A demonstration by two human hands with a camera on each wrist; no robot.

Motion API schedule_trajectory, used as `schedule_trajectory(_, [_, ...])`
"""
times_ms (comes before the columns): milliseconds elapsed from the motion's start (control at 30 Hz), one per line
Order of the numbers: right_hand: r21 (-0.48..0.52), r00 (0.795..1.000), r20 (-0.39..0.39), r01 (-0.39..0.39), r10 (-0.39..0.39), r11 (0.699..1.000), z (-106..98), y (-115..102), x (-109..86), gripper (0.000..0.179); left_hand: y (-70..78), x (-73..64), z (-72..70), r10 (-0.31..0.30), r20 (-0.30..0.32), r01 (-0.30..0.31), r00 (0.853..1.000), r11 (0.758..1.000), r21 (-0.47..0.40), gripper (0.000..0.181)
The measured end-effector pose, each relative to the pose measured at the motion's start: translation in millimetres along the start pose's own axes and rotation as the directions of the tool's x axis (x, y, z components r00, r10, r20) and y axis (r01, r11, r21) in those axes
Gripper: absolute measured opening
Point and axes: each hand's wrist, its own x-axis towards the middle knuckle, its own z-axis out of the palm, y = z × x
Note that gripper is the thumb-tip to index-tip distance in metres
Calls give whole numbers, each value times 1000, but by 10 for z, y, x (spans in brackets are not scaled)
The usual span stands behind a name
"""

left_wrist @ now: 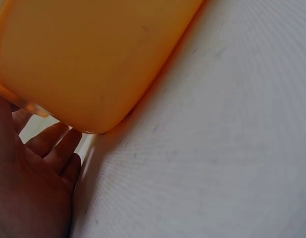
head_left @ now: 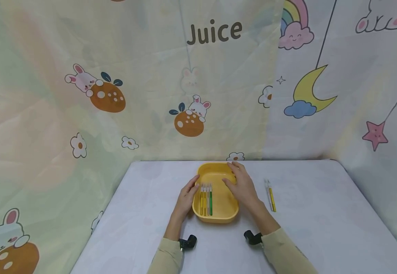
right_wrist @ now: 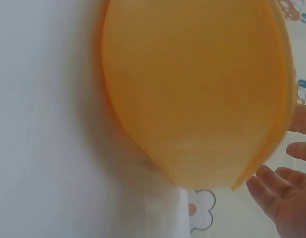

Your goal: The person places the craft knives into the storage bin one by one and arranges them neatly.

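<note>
A yellow plastic tray [head_left: 224, 207] with rounded corners lies lengthwise on the white table. Inside it, along the left, several slim pencil-like sticks [head_left: 204, 199] lie side by side, yellow, pale and green with whitish upper ends. My left hand [head_left: 186, 198] rests at the tray's left side, its fingertips right at the rim in the left wrist view. At the far right corner is my right hand [head_left: 243, 186], fingers spread by the rim and thumb over the tray's inside. Neither hand holds a stick.
To the right of the tray, two more slim sticks [head_left: 270, 196], one yellow and one pale, lie close together on the table [head_left: 308, 224]. Behind the table's far edge hangs a printed cloth backdrop [head_left: 157, 99]. Each wrist wears a small black camera.
</note>
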Motion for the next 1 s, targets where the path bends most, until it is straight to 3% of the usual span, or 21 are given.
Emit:
schedule_trajectory(267, [8,996,-36,-86,86,996,-128,115,-46,68,3,-15,0,-5,-1,5,1000,1000,-6,45])
schedule_trajectory(667, [19,991,-65,-114,115,993,-301,390,-93,66,2,-6,8,-10,-3,10,1000,1000,-26,45])
schedule_trajectory(1000, [-14,978,-69,-196,195,981,-450,591,-97,67,-2,-22,7,-8,-2,8,1000,1000,-20,46])
